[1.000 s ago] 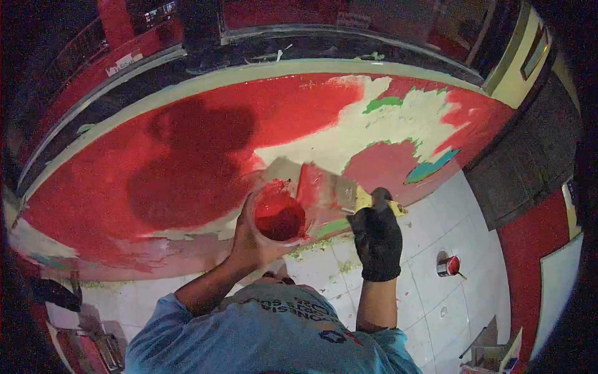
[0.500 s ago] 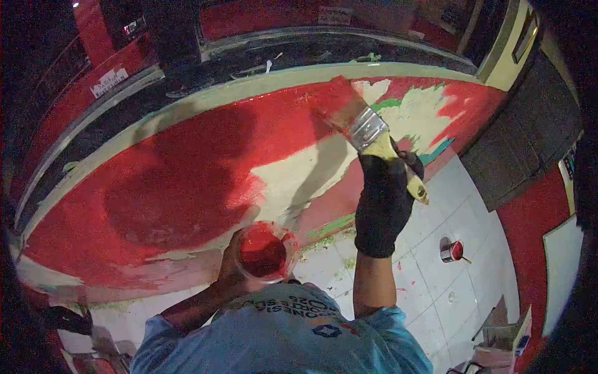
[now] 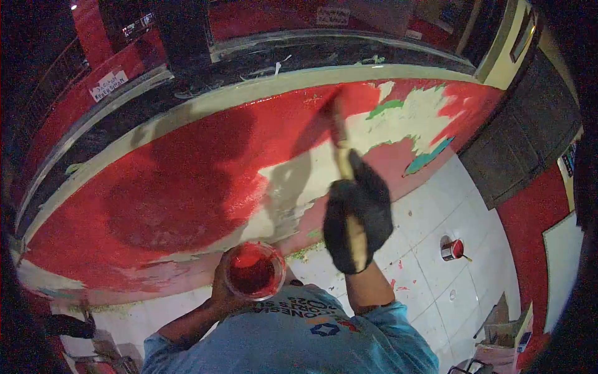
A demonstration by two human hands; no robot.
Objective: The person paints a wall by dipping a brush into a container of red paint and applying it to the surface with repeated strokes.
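Observation:
My right hand (image 3: 358, 215), in a black glove, is closed round the pale handle of a wide paintbrush (image 3: 340, 146). The brush is blurred and seen edge-on, its dark bristles against the wet red upper part of the wall (image 3: 293, 118). Bare cream and green patches show to the right of the bristles and below them. In front of my chest, my left hand (image 3: 221, 277) grips a clear plastic tub of red paint (image 3: 255, 269) from its left side. The tub hides most of that hand's fingers.
A small paint can (image 3: 452, 249) with red paint and a stick stands on the white tiled floor (image 3: 430, 283), where red drips lie. A dark grey panel (image 3: 523, 137) borders the wall at right. Along the top runs a dark ledge (image 3: 249, 78).
My right hand has moved left and down, turning the brush from a slant to nearly upright. Red now covers more of the upper wall near the bristles. The tub has shifted slightly left and down.

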